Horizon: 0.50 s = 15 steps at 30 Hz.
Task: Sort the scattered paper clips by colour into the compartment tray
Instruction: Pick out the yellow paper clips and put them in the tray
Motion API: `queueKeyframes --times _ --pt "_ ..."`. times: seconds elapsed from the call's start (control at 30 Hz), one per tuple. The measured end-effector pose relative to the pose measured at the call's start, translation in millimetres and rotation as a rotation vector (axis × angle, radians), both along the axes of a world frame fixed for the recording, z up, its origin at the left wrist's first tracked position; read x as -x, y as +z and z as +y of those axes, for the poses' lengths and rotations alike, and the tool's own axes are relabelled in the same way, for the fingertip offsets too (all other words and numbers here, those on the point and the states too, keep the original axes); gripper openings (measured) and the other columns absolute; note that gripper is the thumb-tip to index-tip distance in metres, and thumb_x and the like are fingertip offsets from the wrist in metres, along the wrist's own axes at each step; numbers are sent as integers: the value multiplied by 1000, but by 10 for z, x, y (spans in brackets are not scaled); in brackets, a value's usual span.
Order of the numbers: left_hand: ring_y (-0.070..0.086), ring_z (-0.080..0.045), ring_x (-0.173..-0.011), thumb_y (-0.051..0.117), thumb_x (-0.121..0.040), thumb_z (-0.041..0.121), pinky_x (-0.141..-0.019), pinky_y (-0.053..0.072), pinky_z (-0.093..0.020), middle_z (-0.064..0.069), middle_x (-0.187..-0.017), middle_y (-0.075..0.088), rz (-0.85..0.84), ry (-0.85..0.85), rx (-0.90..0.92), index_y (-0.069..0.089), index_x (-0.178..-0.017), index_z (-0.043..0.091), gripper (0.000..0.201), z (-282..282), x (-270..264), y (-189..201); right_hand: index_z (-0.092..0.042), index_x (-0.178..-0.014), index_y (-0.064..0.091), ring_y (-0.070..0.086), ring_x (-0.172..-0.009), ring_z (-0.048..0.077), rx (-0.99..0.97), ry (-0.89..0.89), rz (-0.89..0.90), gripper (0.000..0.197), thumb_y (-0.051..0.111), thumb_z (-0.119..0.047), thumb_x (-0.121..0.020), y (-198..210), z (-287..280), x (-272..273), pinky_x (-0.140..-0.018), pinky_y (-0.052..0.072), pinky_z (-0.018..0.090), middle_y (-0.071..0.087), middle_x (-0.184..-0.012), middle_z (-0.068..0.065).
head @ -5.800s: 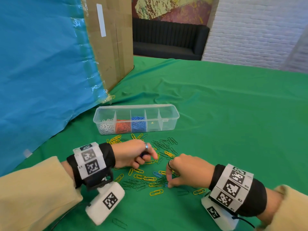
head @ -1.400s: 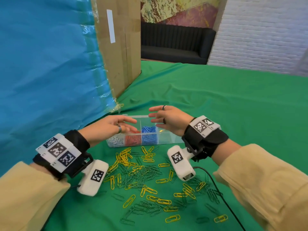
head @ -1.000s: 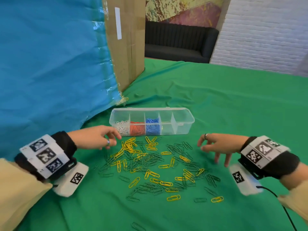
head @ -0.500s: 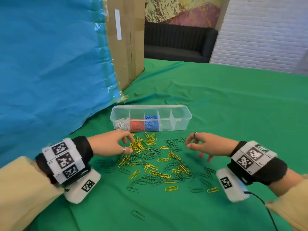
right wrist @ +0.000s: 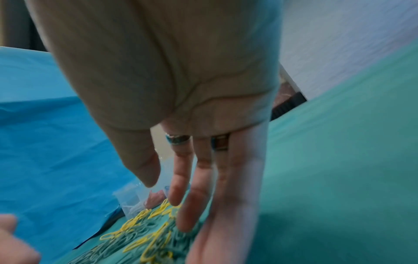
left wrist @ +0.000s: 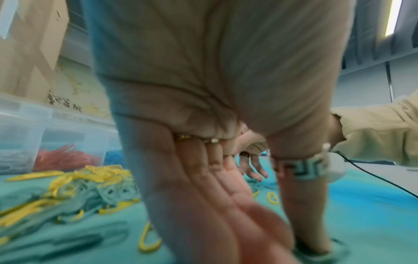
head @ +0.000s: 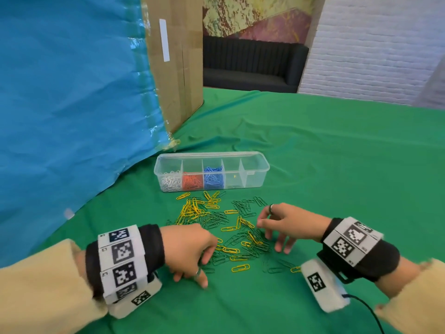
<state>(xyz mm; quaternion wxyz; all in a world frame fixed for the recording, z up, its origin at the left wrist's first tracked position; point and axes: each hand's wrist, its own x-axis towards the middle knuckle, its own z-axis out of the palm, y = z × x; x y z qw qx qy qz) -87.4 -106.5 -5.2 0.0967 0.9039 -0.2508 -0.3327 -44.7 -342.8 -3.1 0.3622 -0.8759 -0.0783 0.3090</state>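
The clips lie scattered in the middle of the head view, on the green tabletop, yellow and dark green ones mixed and overlapping, just below the tray, which stands a little above the centre of the frame. In the tray the three left compartments hold white, red and blue clips; the two on the right look nearly empty. Such clips are, I judge, very light, thin and stiff wire with a smooth coat, so they slide easily on the cloth and hook into each other; a single one is best pinched by its long sides or lifted at one rounded end with a fingertip and thumb, and a group of one colour can be raked together first. The green ones are hard to see against the cloth. The left hand is at the lower left edge of the pile, palm down, its fingers bent downward with the tips on the cloth and on some clips; I see no clip held in them. The right hand is at the right edge of the pile, its fingers spread and nearly straight, the tips touching or just above the clips, and holding nothing that I can see. Both wrist views are blurred.
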Motion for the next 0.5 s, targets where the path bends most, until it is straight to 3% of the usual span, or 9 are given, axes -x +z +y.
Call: queueKeyframes --times 0.1,0.2,0.3,0.4,0.5 --pt "57 -16 -45 76 -73 38 -53 49 -27 -1 -62 64 41 26 101 46 -82 20 37 10 86 93 -9 -82 51 61 -47 22 55 48 61 29 43 -32 -98 90 -171 75 -43 51 26 59 -63 4" --pt "55 -10 -48 76 -72 41 -55 44 -20 -7 -73 71 -2 -99 42 49 -87 21 36 -42 243 52 -9 -76 54 61 -45 18 182 153 200 39 41 -39 -98 80 -324 190 -45 50 25 61 -59 3" --pt "56 -14 -64 74 -73 42 -54 34 -19 -2 -80 69 -142 -164 -2 53 -96 23 37 -123 261 -14 -12 -76 56 60 -48 13 217 219 180 35 43 -36 -98 5 -328 215 -49 51 22 61 -62 1" --pt "52 -16 -75 71 -78 34 -59 35 -23 -1 -77 58 -174 -181 35 62 -96 19 25 -133 193 -39 -14 -81 56 58 -50 8 90 222 99 25 44 -28 -98 -35 -230 152 -54 52 21 61 -67 0" --pt "50 -10 -70 70 -79 29 -61 38 -21 -6 -85 63 -93 -166 91 67 -89 16 17 -95 190 -82 -16 -84 58 58 -52 7 15 234 36 19 48 -24 -97 -60 -80 95 -59 53 24 62 -70 -1"
